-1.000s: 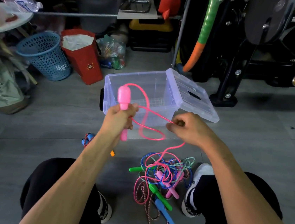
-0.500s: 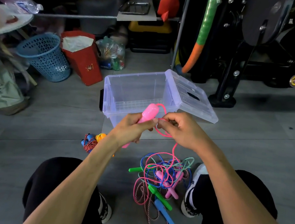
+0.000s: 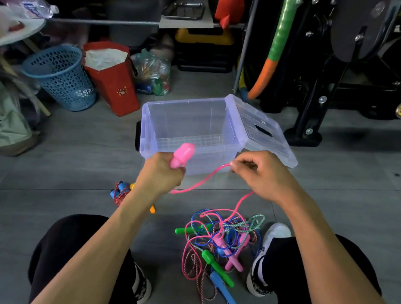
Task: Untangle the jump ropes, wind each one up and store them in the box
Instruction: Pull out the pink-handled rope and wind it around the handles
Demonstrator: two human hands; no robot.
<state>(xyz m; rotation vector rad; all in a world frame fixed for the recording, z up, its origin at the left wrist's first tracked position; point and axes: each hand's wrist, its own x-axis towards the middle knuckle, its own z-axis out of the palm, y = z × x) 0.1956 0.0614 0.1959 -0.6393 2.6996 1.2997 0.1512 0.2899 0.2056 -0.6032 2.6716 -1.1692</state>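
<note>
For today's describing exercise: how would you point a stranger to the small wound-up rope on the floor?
Start at the clear plastic box on the grey floor. Look nearer and left, beside the left hand's forearm. The wound rope lies alone there, a tight bundle with blue handles, apart from the loose tangled pile.

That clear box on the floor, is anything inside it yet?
The clear box shows only its bare ribbed bottom, no rope in it. The left hand and its pink handle cover part of the near wall.
</note>
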